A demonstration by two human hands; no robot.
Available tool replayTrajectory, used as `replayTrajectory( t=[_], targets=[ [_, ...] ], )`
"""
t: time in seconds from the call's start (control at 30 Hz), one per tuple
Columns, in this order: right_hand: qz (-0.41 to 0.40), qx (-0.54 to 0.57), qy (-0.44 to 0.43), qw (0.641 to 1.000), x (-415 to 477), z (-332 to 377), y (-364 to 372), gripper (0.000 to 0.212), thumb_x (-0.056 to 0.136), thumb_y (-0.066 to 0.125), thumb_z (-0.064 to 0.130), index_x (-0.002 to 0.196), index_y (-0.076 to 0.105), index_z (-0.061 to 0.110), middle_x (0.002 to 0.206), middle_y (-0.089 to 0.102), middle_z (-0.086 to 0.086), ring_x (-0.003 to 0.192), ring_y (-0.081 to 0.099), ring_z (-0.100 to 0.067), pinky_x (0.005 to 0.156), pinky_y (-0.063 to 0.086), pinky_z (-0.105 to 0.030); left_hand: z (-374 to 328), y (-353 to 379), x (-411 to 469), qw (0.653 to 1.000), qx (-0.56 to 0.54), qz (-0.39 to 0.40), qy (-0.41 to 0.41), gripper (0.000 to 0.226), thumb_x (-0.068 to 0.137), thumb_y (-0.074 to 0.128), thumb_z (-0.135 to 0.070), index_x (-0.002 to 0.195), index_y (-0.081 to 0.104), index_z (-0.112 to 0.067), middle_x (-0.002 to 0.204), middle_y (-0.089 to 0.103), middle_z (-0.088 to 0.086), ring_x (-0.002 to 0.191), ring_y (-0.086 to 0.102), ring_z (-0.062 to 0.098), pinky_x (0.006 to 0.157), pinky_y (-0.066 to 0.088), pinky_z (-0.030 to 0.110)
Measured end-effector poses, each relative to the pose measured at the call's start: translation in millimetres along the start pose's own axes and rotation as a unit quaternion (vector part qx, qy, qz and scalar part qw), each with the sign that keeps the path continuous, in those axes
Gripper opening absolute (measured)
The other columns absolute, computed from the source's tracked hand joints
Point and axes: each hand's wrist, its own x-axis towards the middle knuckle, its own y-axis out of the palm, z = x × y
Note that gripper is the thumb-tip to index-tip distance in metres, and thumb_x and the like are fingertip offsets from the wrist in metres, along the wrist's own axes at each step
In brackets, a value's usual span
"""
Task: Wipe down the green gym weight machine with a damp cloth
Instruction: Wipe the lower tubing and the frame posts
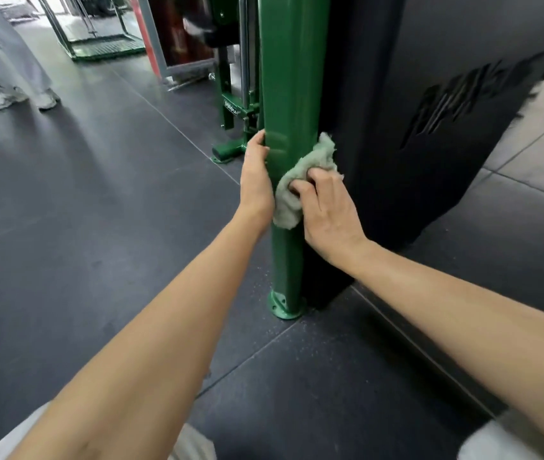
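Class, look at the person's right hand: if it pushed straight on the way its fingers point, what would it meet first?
The right hand already grips the cloth, so it would press that harder against the green post. The black panel stands beside it.

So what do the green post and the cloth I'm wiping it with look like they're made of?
The green post looks like painted or powder-coated metal: glossy, with sharp reflections and a bolted base flange. The cloth in the right hand looks like soft, fuzzy fabric, perhaps microfibre or terry; its edges are fluffy.

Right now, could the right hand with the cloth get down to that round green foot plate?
Probably yes: the right hand holds the cloth on the green post, and nothing blocks the bare stretch down to the foot plate.
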Motion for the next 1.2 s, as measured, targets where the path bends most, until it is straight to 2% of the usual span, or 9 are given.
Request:
replayTrajectory(
  t=[0.13, 0.3, 0.43, 0.53, 0.67, 0.77, 0.83, 1.03, 1.2],
  targets=[
    [-0.107, 0.038, 0.070, 0.991, 61, 0, -20, 0.038, 0.091, 0.066, 0.003, 0.129, 0.061, 0.001, 0.137, 0.031, -0.010, 0.120, 0.039, -0.032, 0.104, 0.044, -0.039, 14, 2, -2, 0.999, 0.028, 0.004, 0.029, 0.058, 0.103, 0.050, -0.051, 0.149, 0.053, -0.017, 0.129, 0.072, 0.003, 0.122, 0.067, 0.016, 0.112, 0.048, 0.043],
    [-0.126, 0.020, 0.067, 0.990, 25, 3, 17, 0.031, 0.095, 0.062, 0.003, 0.121, 0.048, 0.010, 0.128, 0.038, -0.012, 0.112, 0.045, -0.032, 0.102, 0.047, -0.042, 56, -8, -17, 0.996, 0.073, 0.036, 0.031, 0.088, 0.090, 0.055, -0.071, 0.164, 0.024, -0.036, 0.163, 0.040, -0.008, 0.149, 0.039, 0.006, 0.126, 0.029, 0.040],
    [-0.072, -0.003, 0.061, 0.996, -50, 17, 48, 0.024, 0.093, 0.053, 0.002, 0.116, 0.049, 0.006, 0.121, 0.039, -0.014, 0.105, 0.044, -0.034, 0.095, 0.047, -0.041, 103, -23, -21, 0.994, 0.106, 0.024, 0.026, 0.072, 0.094, 0.047, -0.038, 0.159, 0.020, -0.056, 0.155, 0.045, -0.008, 0.140, 0.047, 0.008, 0.123, 0.034, 0.043],
    [0.021, -0.028, 0.045, 0.998, -106, 24, 66, 0.031, 0.085, 0.057, 0.001, 0.115, 0.050, 0.004, 0.115, 0.041, -0.016, 0.101, 0.044, -0.035, 0.089, 0.052, -0.043, 107, -22, -21, 0.995, 0.095, 0.003, 0.002, 0.070, 0.101, 0.036, -0.017, 0.162, 0.021, -0.048, 0.145, 0.047, -0.009, 0.127, 0.051, 0.004, 0.114, 0.037, 0.031],
    [0.129, -0.016, 0.044, 0.991, -138, 30, 65, 0.032, 0.077, 0.074, -0.003, 0.104, 0.058, 0.005, 0.102, 0.054, -0.015, 0.097, 0.046, -0.031, 0.084, 0.051, -0.041, 102, -20, -22, 0.998, 0.068, -0.011, -0.015, 0.071, 0.092, 0.037, -0.025, 0.160, 0.033, -0.044, 0.154, 0.047, 0.004, 0.138, 0.048, 0.019, 0.116, 0.040, 0.039],
    [0.087, 0.030, 0.054, 0.994, -103, 25, 46, 0.026, 0.083, 0.070, -0.003, 0.108, 0.067, 0.001, 0.112, 0.056, -0.017, 0.100, 0.050, -0.033, 0.088, 0.047, -0.042, 106, -24, -16, 0.998, 0.055, -0.016, -0.010, 0.065, 0.097, 0.038, -0.021, 0.159, 0.037, -0.039, 0.118, 0.062, -0.012, 0.104, 0.061, -0.001, 0.099, 0.049, 0.025],
    [0.030, 0.053, 0.062, 0.996, -68, 17, 31, 0.024, 0.089, 0.061, -0.001, 0.113, 0.067, -0.001, 0.119, 0.051, -0.017, 0.104, 0.050, -0.034, 0.092, 0.045, -0.042, 113, -23, -16, 0.999, 0.034, -0.003, -0.015, 0.064, 0.101, 0.039, -0.014, 0.161, 0.035, -0.037, 0.109, 0.068, -0.014, 0.095, 0.065, -0.001, 0.091, 0.051, 0.020],
    [-0.011, 0.026, 0.070, 0.997, -74, 13, 44, 0.017, 0.094, 0.062, 0.000, 0.110, 0.069, 0.000, 0.113, 0.060, -0.018, 0.103, 0.056, -0.034, 0.089, 0.052, -0.042, 122, -26, -19, 0.999, 0.044, 0.000, -0.013, 0.062, 0.101, 0.039, -0.023, 0.155, 0.033, -0.051, 0.149, 0.056, 0.010, 0.130, 0.059, 0.016, 0.106, 0.048, 0.024],
    [0.071, 0.018, 0.088, 0.993, -132, 25, 75, 0.019, 0.092, 0.062, 0.000, 0.111, 0.064, 0.001, 0.107, 0.064, -0.017, 0.101, 0.058, -0.034, 0.093, 0.054, -0.044, 138, -29, -28, 0.992, 0.124, -0.002, -0.011, 0.065, 0.097, 0.041, -0.043, 0.155, 0.020, -0.061, 0.161, 0.034, -0.019, 0.149, 0.034, 0.005, 0.127, 0.024, 0.043]
  ],
)
